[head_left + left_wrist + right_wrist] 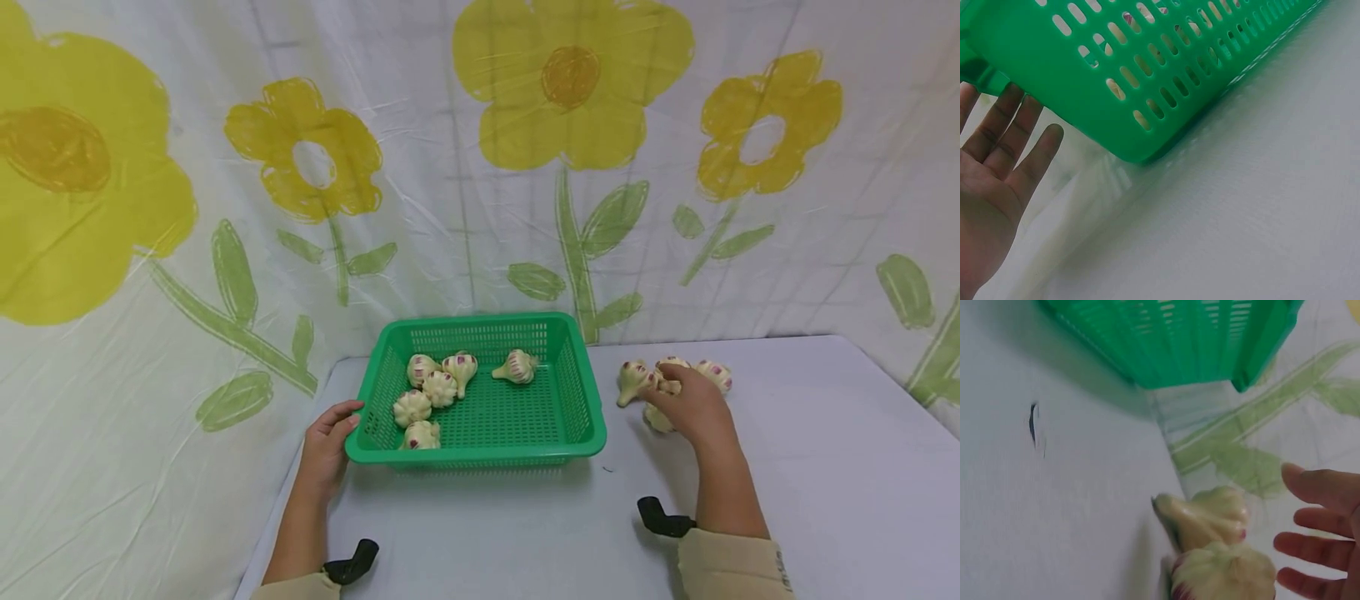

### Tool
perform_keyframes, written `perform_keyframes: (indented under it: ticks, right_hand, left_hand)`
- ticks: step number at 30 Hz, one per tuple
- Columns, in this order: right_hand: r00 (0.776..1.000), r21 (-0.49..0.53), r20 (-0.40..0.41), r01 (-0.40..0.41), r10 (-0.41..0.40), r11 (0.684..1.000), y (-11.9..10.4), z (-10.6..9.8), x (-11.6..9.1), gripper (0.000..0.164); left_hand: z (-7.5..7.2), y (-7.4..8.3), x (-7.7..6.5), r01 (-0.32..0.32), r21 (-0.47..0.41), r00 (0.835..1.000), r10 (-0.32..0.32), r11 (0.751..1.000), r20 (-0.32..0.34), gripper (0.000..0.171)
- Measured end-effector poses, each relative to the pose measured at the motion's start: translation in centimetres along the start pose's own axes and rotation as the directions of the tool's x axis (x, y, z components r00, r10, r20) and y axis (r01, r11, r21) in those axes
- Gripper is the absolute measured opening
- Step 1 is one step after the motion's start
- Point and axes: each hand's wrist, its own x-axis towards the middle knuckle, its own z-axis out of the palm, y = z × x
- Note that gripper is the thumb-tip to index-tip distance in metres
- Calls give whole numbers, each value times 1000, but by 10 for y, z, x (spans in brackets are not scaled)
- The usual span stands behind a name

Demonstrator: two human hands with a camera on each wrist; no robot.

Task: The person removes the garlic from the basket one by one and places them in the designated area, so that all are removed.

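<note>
A green plastic basket (480, 454) stands on the table with several garlic bulbs (439, 387) in it, most toward its left side. One more garlic bulb (517, 367) lies apart near the basket's back. My left hand (330, 446) is at the basket's left rim; in the left wrist view its fingers (1035, 153) are extended against the basket's side. To the right of the basket, my right hand (692, 404) hovers over a group of garlic bulbs (636, 379), partly hiding them. The right wrist view shows its fingers (1316, 550) spread beside two bulbs (1225, 575), with nothing held.
A white cloth covers the table (480, 533). Behind it hangs a white curtain (420, 250) printed with yellow flowers, close to the basket's back edge. A small dark mark (607, 468) shows on the tabletop right of the basket.
</note>
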Motion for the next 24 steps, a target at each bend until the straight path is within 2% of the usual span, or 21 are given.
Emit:
perform_keyframes:
  ticks: [5,10,13,17,21,24]
  right_hand:
    - [994,44,-78,80,-76,996,-16,5,-1,64]
    - [975,101,-141,184,-169,978,-44,24,0,59]
    - [948,114,-168,290,-269,950,-67,39,1,52]
    - [900,105,-154,425,-408,899,-102,60,2,49]
    - [861,102,-109,507,-497,856,-136,82,2,48]
    - [846,111,-57,533,-531,839,-160,97,0,45]
  left_hand:
    - [0,0,0,-12,-15,1000,12,1000,6,21]
    - [3,0,1,-16,-18,1000,17,1000,11,21]
    - [5,0,2,-8,-2,1000,8,1000,3,18]
    - [4,0,2,4,7,1000,-3,1000,-15,16]
    - [3,0,2,4,0,1000,-4,1000,-17,16]
    - [1,-1,2,4,-2,1000,-4,1000,-17,15]
